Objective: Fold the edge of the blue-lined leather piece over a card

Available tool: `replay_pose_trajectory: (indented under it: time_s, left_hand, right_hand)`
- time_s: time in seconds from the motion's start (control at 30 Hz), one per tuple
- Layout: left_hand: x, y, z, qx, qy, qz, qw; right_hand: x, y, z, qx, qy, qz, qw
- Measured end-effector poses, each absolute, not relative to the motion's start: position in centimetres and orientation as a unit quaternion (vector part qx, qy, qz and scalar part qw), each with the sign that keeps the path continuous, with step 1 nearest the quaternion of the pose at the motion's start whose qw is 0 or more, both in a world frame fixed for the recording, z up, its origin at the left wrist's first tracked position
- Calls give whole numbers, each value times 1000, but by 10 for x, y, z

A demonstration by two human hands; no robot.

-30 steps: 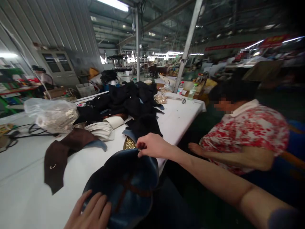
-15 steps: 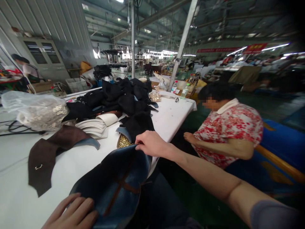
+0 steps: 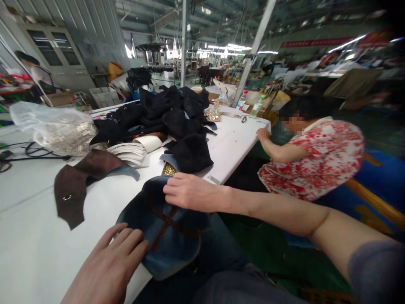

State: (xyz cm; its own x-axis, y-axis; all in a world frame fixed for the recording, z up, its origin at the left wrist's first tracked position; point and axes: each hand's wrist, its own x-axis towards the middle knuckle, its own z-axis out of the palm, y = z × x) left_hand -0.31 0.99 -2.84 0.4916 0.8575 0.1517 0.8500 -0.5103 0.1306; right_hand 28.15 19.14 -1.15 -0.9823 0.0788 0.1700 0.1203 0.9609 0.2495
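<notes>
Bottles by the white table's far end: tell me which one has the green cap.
The green-capped bottle is the right one of the pair; the red-capped bottle stands to its left.

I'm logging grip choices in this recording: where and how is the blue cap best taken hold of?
Likely grip the blue cap by its edge: left hand from the left, right hand from the far side. Its hollow faces up, so the thin edge looks open to a pinch, while the curved inside, with its crossed brown strips, seems to offer less to hold.
</notes>
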Motion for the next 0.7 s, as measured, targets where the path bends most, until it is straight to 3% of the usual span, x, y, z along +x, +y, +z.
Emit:
replay_pose_trajectory:
  time_s: [0.07,0.17,0.23,0.37,0.5,0.7]
  left_hand:
    - [7,14,-25,857,509,69,49]
    - [15,22,-26,850,521,48,60]
    - [16,26,-24,850,520,43,68]
    - [8,26,-6,838,540,34,71]
    - [4,19,4,822,566,0,70]
    - [25,15,-61,875,476,61,-64]
  right_hand:
    - [265,180,-25,14,-994,-105,-10]
    - [234,173,-57,-62,-984,-46,-158]
    - [215,180,-80,-108,-972,-38,-205]
    - [199,204,-110,-67,-977,-11,-202]
    - [203,208,-129,-134,-967,-48,-213]
    - [196,201,-140,-138,-969,-31,-205]
